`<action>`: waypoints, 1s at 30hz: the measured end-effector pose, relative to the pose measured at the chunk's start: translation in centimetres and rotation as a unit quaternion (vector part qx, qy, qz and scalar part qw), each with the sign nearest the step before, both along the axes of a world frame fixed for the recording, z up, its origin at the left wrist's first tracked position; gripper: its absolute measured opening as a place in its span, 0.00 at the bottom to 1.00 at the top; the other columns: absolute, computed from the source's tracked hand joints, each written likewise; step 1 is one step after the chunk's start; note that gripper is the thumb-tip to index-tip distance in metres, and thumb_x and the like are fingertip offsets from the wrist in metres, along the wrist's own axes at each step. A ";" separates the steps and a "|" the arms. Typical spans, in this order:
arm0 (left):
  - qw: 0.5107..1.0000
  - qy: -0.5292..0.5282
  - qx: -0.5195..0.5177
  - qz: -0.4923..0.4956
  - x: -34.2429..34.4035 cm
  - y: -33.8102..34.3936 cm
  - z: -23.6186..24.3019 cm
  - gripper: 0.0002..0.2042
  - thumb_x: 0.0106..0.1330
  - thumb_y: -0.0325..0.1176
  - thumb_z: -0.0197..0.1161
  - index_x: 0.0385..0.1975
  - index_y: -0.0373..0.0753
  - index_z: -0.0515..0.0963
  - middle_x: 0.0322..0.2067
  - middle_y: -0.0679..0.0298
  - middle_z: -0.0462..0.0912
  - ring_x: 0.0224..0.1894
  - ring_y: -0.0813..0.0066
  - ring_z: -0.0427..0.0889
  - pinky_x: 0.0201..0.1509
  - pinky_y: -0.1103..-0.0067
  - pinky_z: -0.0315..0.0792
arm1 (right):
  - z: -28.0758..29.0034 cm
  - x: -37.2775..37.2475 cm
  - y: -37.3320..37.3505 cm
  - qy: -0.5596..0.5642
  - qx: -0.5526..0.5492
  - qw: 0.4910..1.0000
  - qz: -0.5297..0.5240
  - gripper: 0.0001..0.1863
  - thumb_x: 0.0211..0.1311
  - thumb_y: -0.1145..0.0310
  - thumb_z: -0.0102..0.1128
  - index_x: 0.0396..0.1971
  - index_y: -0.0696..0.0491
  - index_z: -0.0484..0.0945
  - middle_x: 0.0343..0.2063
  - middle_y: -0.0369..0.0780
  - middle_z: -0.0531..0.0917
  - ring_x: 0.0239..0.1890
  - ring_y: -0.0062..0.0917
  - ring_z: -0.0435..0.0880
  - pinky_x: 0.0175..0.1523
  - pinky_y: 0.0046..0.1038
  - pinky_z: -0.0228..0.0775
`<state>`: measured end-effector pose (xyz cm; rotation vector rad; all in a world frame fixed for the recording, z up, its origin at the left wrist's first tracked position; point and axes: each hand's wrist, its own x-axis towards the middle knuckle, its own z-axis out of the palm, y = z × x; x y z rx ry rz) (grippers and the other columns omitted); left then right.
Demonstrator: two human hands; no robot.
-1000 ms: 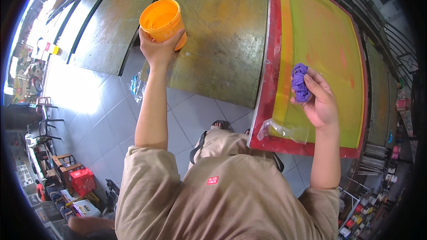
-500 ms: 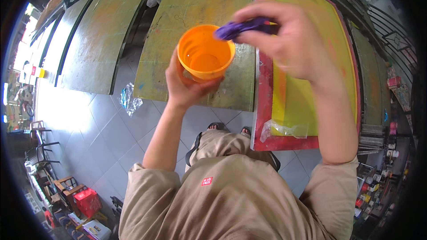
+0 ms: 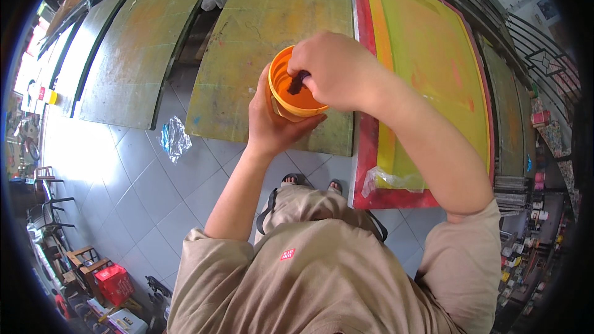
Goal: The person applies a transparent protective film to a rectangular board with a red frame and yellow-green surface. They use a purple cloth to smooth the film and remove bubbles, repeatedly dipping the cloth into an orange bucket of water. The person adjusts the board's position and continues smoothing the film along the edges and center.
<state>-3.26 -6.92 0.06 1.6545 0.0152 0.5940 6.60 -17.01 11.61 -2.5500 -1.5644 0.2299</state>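
My left hand [image 3: 269, 117] is wrapped round an orange plastic cup [image 3: 281, 110] and holds it up, tilted, with its mouth toward me. My right hand [image 3: 337, 71] reaches over the rim. Its fingers are closed on a crumpled dark purple cloth [image 3: 297, 83], which is dipped into the cup's mouth. The fingers hide part of the cloth, and the far side of the cup is covered by the hand. What the cup's bottom holds, if anything, I cannot make out.
Below the cup lies a stained greenish board [image 3: 229, 86], with more boards [image 3: 133, 43] to the left. A red-framed yellow mesh screen [image 3: 366, 167] rests on the right, with clear plastic film [image 3: 390, 179] at its near corner. Crumpled clear plastic [image 3: 176, 139] lies on the tiled floor.
My right hand has come down and left, taking the purple cloth from above the rim into the cup. The cup has shifted slightly right and down and is tilted more.
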 end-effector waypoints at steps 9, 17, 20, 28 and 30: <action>0.914 -0.268 0.199 0.232 -3.6 -1.8 -0.5 0.38 0.50 0.44 0.72 0.55 0.28 0.62 0.52 0.52 0.69 0.47 0.60 0.73 0.45 0.69 0.69 | 1.9 0.6 -7.3 0.387 0.293 0.867 -0.116 0.14 0.50 0.80 0.65 0.40 0.61 0.80 0.33 0.40 0.85 0.37 0.22 0.83 0.44 0.23 0.75; 0.946 -0.074 0.248 -0.193 -3.0 -12.6 1.3 0.20 0.53 0.41 0.69 0.37 0.32 0.76 0.34 0.52 0.78 0.36 0.53 0.76 0.35 0.68 0.70 | 0.3 -6.1 -23.4 0.314 0.445 0.809 -0.220 0.13 0.50 0.84 0.64 0.38 0.62 0.81 0.34 0.40 0.84 0.36 0.21 0.83 0.45 0.22 0.75; 0.911 0.036 0.353 -0.209 -2.4 -15.8 2.2 0.20 0.53 0.44 0.69 0.35 0.33 0.76 0.31 0.53 0.79 0.33 0.56 0.77 0.31 0.68 0.69 | -2.0 -9.3 -29.0 0.307 0.432 0.788 -0.315 0.16 0.47 0.85 0.64 0.39 0.62 0.79 0.41 0.45 0.81 0.45 0.29 0.81 0.52 0.28 0.73; 0.922 0.055 0.205 -0.325 -0.7 -16.3 0.7 0.10 0.54 0.28 0.68 0.15 0.35 0.75 0.11 0.59 0.70 0.13 0.63 0.68 0.19 0.73 0.60 | -7.2 -11.8 -31.5 0.267 0.420 0.784 -0.371 0.13 0.47 0.86 0.62 0.35 0.59 0.81 0.39 0.43 0.83 0.42 0.26 0.82 0.47 0.26 0.74; 0.928 0.031 0.187 -0.322 -0.4 -16.3 0.5 0.10 0.54 0.25 0.67 0.14 0.35 0.74 0.10 0.60 0.69 0.12 0.65 0.67 0.19 0.74 0.57 | -7.4 -11.4 -30.7 0.193 0.370 0.833 -0.364 0.14 0.45 0.88 0.60 0.33 0.58 0.82 0.37 0.42 0.83 0.40 0.27 0.82 0.44 0.26 0.74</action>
